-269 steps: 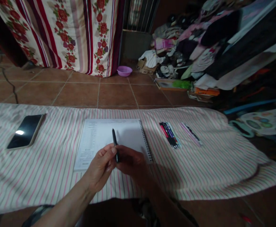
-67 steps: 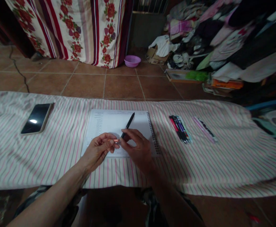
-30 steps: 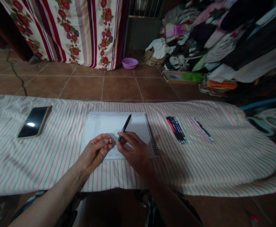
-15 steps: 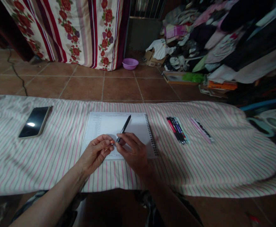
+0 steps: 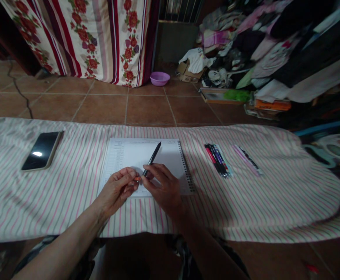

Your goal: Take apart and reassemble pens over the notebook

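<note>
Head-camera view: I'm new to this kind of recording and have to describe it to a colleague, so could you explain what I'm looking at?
There is no machine here, just a person's two bare hands. One camera, worn on the head, takes every picture, looking forward and down, so you see roughly what the wearer sees.

The left hand pinches a small orange piece, too small to identify. The right hand holds a dark pen, tapered end pointing away. Both are over a spiral-bound notebook.

The notebook lies on a striped cloth, with a phone to its left and a row of pens and a separate pair of pens to its right.
</note>
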Motion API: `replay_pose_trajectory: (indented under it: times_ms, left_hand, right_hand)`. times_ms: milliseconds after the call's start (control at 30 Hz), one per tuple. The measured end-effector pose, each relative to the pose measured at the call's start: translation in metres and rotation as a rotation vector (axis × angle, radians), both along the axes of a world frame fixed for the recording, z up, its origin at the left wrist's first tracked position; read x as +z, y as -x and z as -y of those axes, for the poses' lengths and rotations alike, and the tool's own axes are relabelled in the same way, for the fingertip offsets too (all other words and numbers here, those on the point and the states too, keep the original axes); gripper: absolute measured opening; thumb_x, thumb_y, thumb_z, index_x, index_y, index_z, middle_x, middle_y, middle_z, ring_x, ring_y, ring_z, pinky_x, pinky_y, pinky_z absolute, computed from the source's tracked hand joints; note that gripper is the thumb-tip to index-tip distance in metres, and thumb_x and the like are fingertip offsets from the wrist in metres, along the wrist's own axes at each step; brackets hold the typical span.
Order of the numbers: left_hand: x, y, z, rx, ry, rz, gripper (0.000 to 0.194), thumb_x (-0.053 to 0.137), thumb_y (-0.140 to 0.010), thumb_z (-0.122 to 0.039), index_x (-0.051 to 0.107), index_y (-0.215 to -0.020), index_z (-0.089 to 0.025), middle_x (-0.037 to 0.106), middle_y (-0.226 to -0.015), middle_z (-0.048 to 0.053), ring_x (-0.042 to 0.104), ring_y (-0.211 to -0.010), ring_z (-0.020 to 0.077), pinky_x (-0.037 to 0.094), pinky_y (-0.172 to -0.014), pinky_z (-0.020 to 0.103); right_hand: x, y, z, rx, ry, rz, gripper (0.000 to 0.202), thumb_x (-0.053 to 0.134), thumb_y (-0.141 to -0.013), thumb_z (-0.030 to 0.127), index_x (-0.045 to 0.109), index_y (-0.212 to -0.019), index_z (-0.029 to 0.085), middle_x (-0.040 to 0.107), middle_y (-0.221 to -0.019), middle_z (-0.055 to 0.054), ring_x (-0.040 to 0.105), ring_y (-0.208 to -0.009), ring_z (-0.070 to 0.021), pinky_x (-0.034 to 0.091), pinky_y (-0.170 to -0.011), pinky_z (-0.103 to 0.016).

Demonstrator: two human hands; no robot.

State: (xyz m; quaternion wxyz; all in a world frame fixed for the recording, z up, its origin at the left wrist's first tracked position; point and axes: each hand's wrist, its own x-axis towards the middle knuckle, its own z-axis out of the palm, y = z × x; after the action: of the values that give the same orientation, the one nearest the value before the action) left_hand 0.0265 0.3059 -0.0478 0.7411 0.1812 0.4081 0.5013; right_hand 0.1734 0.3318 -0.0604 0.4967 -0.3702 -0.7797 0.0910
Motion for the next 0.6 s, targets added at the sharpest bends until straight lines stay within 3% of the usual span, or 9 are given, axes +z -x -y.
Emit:
replay_pose_trajectory:
  times_ms: [133, 367, 600]
  left_hand:
    - [0.001, -0.003, 0.001, -0.039, -0.006, -0.063, 0.021, 0.070, -0.069, -0.028, 0.056, -0.069, -0.013, 0.057, -0.062, 0.001, 0.039, -0.043, 0.0022, 0.016, -0.032, 0.010]
    - [0.002, 0.001, -0.002, -0.001, -0.028, -0.084, 0.022, 0.072, -0.067, -0.028, 0.056, -0.066, -0.012, 0.043, -0.051, -0.006, 0.026, -0.037, -0.0009, 0.016, -0.031, 0.010]
    - [0.000, 0.014, -0.008, 0.009, 0.005, -0.155, 0.022, 0.073, -0.065, -0.028, 0.064, -0.075, -0.011, 0.045, -0.050, -0.005, 0.031, -0.038, 0.0004, 0.018, -0.032, 0.011]
  right_hand:
    - [0.000, 0.002, 0.001, -0.002, 0.007, -0.031, 0.021, 0.055, -0.077, 0.013, 0.057, -0.097, 0.018, 0.061, -0.079, -0.004, 0.059, -0.063, -0.0107, 0.055, -0.066, -0.025]
    - [-0.001, 0.010, 0.009, 0.073, 0.068, -0.015, 0.022, 0.056, -0.076, 0.012, 0.057, -0.097, 0.019, 0.063, -0.081, -0.004, 0.060, -0.069, -0.0121, 0.054, -0.068, -0.024]
    - [-0.004, 0.018, 0.024, 0.174, 0.165, 0.003, 0.023, 0.055, -0.076, 0.014, 0.057, -0.097, 0.021, 0.062, -0.080, -0.002, 0.058, -0.064, -0.0107, 0.052, -0.065, -0.023]
